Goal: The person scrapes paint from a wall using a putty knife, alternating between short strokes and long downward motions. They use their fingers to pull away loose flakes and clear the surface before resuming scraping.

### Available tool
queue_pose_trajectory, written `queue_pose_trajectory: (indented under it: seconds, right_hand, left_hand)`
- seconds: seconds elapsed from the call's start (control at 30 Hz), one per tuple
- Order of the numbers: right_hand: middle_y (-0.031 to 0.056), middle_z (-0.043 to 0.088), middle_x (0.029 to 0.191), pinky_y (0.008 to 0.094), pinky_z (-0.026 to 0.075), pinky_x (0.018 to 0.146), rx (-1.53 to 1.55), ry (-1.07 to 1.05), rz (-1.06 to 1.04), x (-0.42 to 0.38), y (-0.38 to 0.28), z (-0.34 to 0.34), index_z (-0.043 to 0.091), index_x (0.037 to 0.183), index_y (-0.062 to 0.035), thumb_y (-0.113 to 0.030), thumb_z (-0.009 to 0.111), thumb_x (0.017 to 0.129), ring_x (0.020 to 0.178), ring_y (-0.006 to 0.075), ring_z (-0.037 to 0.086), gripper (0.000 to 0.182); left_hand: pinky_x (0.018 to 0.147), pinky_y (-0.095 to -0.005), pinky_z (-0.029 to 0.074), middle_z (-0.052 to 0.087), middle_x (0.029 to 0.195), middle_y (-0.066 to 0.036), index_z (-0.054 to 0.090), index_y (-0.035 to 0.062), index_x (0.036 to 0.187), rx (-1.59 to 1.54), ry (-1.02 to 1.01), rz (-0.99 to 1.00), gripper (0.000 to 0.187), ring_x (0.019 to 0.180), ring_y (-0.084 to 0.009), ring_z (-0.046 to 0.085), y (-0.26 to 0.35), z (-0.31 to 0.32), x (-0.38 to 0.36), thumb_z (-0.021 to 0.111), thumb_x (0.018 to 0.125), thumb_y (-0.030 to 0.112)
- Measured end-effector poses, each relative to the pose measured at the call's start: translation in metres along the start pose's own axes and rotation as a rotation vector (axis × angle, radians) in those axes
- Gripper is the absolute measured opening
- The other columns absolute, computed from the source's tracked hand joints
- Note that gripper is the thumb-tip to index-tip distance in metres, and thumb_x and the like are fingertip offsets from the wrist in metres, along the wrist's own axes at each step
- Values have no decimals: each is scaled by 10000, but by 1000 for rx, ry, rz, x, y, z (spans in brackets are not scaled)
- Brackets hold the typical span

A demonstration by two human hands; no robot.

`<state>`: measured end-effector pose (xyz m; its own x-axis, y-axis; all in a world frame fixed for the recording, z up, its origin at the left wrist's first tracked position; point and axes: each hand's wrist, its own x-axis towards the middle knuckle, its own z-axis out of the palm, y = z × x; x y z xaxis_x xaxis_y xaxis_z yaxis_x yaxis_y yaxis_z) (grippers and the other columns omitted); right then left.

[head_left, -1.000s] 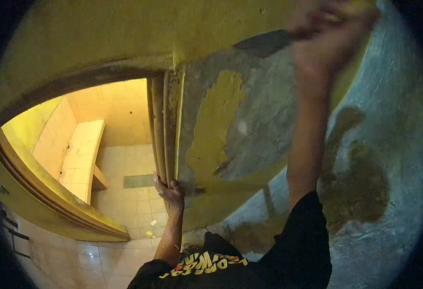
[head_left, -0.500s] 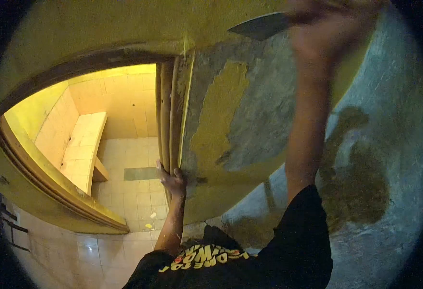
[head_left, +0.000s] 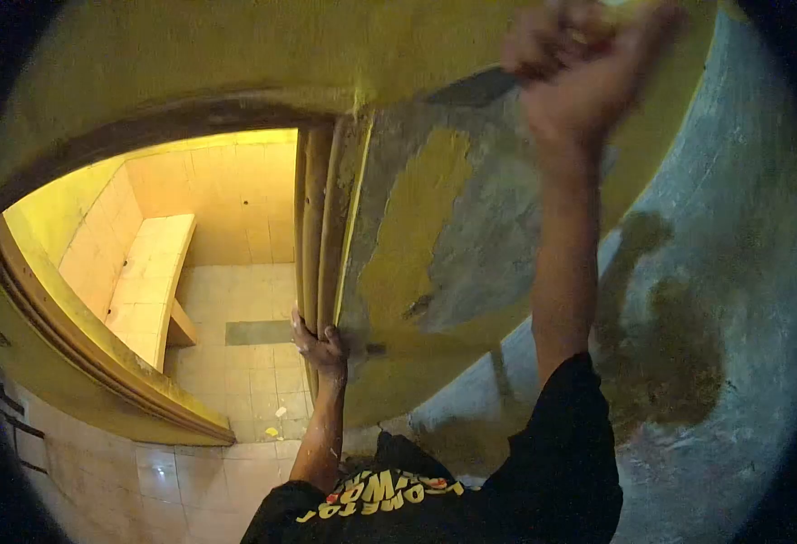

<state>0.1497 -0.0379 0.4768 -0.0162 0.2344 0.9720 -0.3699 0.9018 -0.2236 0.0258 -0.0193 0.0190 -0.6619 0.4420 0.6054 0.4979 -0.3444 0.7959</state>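
High on the right, my right hand point(head_left: 580, 82) is closed around the handle of a scraper, slightly blurred. The scraper's dark flat blade point(head_left: 476, 89) points left and lies against the yellow-green wall, at the upper edge of a bare grey patch point(head_left: 498, 218). Inside that patch, a strip of yellow paint point(head_left: 421, 213) remains on the wall. Lower down, my left hand point(head_left: 321, 349) grips the brown wooden door frame point(head_left: 315, 218), thumb on the wall side and fingers around the doorway side.
Through the doorway is a lit tiled room with a tiled bench point(head_left: 154, 272) along its left wall. Small pale and yellow flakes point(head_left: 276, 422) lie on the floor by the threshold. The lower right wall is pale blue with brown stains point(head_left: 670, 354).
My right hand has moved a little down and left, bringing the scraper blade lower, to the patch's upper edge. My left hand keeps its grip on the door frame. The view has shifted slightly.
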Motion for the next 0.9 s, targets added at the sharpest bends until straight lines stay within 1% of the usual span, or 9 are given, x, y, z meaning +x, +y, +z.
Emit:
queue_pose_trajectory:
  seconds: [0.1, 0.17, 0.23, 0.33, 0.5, 0.63, 0.7, 0.87, 0.9]
  right_hand:
    - [8, 364, 491, 258, 250, 311, 358, -556, -47, 11, -16, -3, 448, 720, -120, -590, 227, 933, 335, 110, 287, 561]
    - [8, 387, 516, 255, 263, 316, -68, 178, 105, -2, 3, 3, 467, 739, -116, -573, 264, 936, 349, 109, 307, 537]
    - [3, 383, 519, 264, 268, 316, 86, -258, -77, 10, 2, -13, 474, 754, -125, -614, 302, 909, 341, 107, 283, 541]
    - [-26, 365, 565, 225, 313, 401, -215, 256, 3, 0, 14, -4, 466, 771, -117, -508, 348, 949, 420, 90, 323, 445]
    - [-22, 368, 562, 254, 281, 365, 171, 303, -521, 7, 10, -7, 456, 766, -124, -484, 321, 966, 413, 81, 303, 433]
    - [-23, 368, 560, 262, 267, 347, 188, -340, -205, 0, -11, -8, 446, 758, -123, -485, 327, 964, 378, 82, 282, 433]
    - [-21, 375, 560, 258, 273, 350, 135, 186, 121, -4, 11, -6, 452, 761, -119, -520, 359, 942, 378, 86, 293, 450]
    - [-15, 384, 558, 256, 292, 366, 189, 508, -38, -12, 8, 5, 461, 783, -118, -544, 388, 921, 379, 94, 301, 454]
    - [-14, 378, 570, 254, 294, 382, 254, 128, -87, -2, 0, -4, 463, 805, -114, -519, 366, 936, 400, 95, 302, 436]
  left_hand:
    - [892, -496, 390, 477, 1185, -310, 387, -63, 1280, 30, -3, -12, 827, 1066, -466, 478, -12, 4, -4, 372, 849, 643]
    - [890, -499, 390, 477, 1179, -313, 390, -61, 1277, 20, -25, -33, 827, 1065, -469, 477, -2, -2, -5, 362, 849, 647]
    - [889, -501, 390, 477, 1173, -316, 394, -59, 1275, 6, -31, -53, 828, 1064, -473, 475, 3, 3, 2, 353, 850, 650]
    - [870, -506, 394, 486, 1148, -318, 400, -50, 1271, 46, 27, -2, 831, 1038, -479, 484, 4, 0, -4, 331, 848, 662]
    - [847, -513, 401, 496, 1121, -323, 395, -40, 1279, -12, -1, -25, 818, 996, -489, 499, 1, 2, -1, 351, 846, 653]
    - [847, -514, 402, 493, 1123, -327, 389, -40, 1284, 7, 24, -35, 810, 1017, -488, 488, 6, 3, -2, 360, 850, 644]
    - [854, -516, 395, 490, 1127, -326, 386, -34, 1292, -16, 1, -66, 819, 1030, -485, 479, 7, 1, -2, 367, 842, 651]
    - [881, -519, 376, 471, 1171, -322, 394, -30, 1293, 30, -56, -71, 808, 1048, -489, 465, -6, -7, -14, 380, 844, 643]
    - [888, -519, 371, 464, 1188, -321, 398, -29, 1291, 24, -38, -77, 804, 1051, -491, 463, -1, 1, -5, 379, 846, 640]
